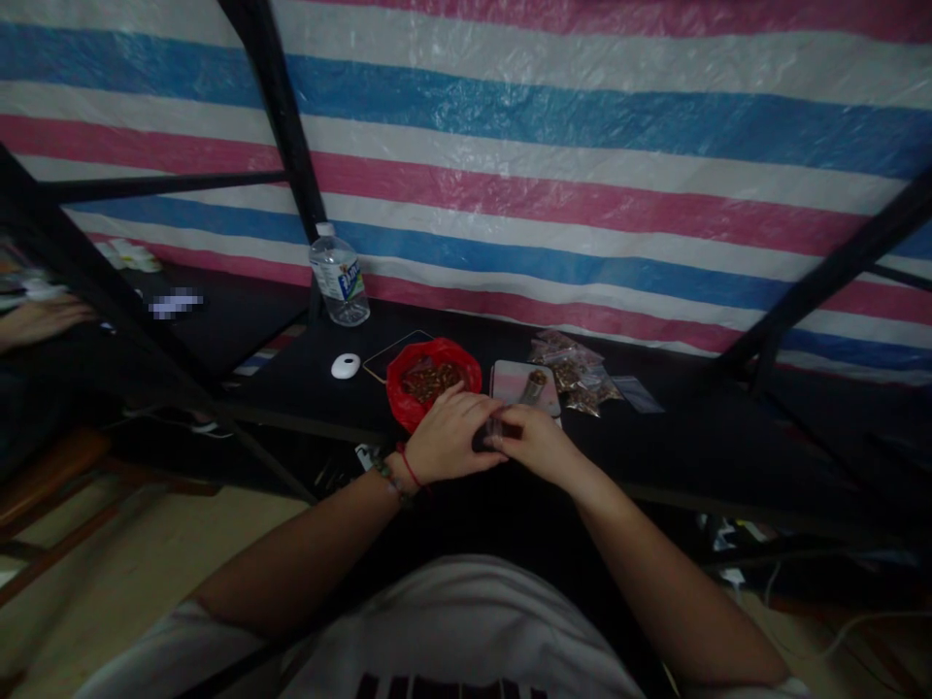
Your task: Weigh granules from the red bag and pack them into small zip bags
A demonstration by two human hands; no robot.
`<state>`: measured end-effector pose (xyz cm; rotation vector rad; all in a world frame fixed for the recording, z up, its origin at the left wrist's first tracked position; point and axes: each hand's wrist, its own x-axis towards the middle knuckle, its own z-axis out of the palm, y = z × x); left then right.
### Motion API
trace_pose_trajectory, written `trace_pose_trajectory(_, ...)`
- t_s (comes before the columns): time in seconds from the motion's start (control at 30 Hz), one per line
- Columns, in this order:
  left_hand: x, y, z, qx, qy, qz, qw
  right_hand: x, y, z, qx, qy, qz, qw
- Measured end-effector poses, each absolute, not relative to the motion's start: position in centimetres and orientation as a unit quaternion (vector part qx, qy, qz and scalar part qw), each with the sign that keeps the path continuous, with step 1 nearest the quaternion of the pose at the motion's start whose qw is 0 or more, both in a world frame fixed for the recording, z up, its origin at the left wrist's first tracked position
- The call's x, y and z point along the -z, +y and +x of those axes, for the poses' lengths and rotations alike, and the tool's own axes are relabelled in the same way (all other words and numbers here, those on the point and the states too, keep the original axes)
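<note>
My left hand (451,437), with a red cord and beads at the wrist, meets my right hand (540,442) at the table's front edge. Between their fingertips is a small clear plastic bag (495,427), partly hidden and blurred. Just beyond my left hand sits a red plastic bag (468,361), its mouth spread wide around small brown pieces (426,381). Behind my right hand lies a flat pale device like a small scale (508,379), bearing a clear container (536,386) of brown bits. Several filled clear zip bags (572,359) are heaped to its right.
A flat clear bag (638,393) lies right of the heap. Toward the left stand a clear plastic bottle (342,282), a white oval object (346,366) and a thin dark rectangular item (389,351). Black metal posts (287,126) frame the table; another person's hand (58,318) shows at far left.
</note>
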<state>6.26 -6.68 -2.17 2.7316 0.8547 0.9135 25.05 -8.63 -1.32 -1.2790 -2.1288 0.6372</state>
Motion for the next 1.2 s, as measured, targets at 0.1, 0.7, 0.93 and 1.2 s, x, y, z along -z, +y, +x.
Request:
trace_pose_trajectory(0.1,2.4,-6.4,6.2,-0.295,0.286,0.909,0.072,1.5,-8.7,24.7,-0.266,-0.797,-0.466,0.277)
trace_pose_trajectory(0.7,2.5,-5.5,5.7,-0.291,0.300,0.900,0.124,1.4,-8.3,25.4,-0.305,-0.771,-0.447,0.335)
trace_pose_trajectory(0.93,2.5,-5.2,5.6,-0.302,0.330,0.887,0.111,3.0,-4.6,31.3,-0.134,-0.636,-0.576,0.496)
trace_pose_trajectory(1.2,2.7,-4.8,5.7,-0.320,0.363,0.867,0.122,7.5,-1.6,33.6,-0.100,-0.638,-0.633,0.426)
